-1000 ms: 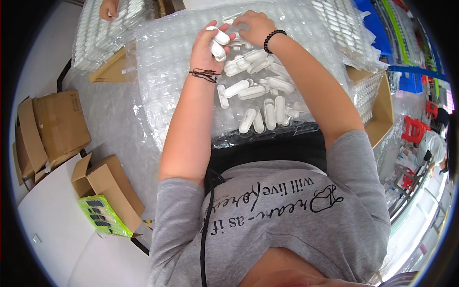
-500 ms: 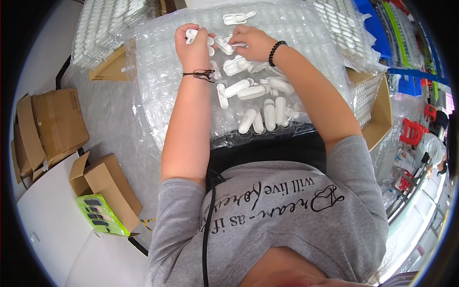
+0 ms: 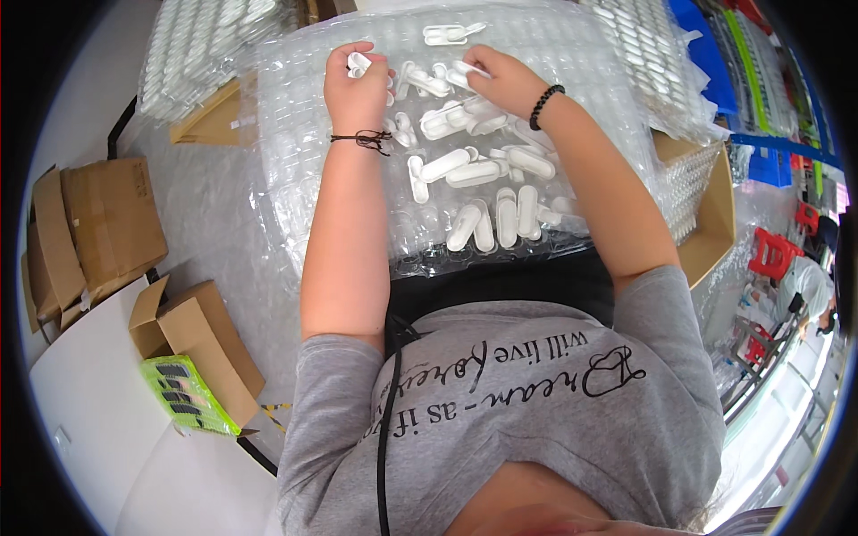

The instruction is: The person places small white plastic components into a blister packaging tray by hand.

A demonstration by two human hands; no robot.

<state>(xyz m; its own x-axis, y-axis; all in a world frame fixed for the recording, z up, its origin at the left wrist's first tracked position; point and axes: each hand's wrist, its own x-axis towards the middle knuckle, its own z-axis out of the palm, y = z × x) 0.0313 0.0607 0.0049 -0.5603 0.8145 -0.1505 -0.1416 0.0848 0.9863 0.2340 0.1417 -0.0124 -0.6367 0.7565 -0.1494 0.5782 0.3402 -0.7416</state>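
- Clear plastic blister trays cover the worktable in front of the person, with more stacks of the same trays piled at the far left and another stack at the far right.
- White capsule-shaped plastic pieces lie loose on the top tray between the two forearms, some side by side in a row near the person's body, others scattered further out.
- Left hand is curled shut around a small white piece that pokes out above the fingers; a dark cord bracelet sits on the wrist.
- Right hand rests on the tray with fingers pinched on another white piece; a black bead bracelet circles that wrist.
- One flat white part lies apart at the far edge of the tray, beyond both hands.
- Down at the left, on the floor, stand open cardboard boxes, flattened cardboard and a bright green package.
- An open carton holding more trays stands just to the right of the table.
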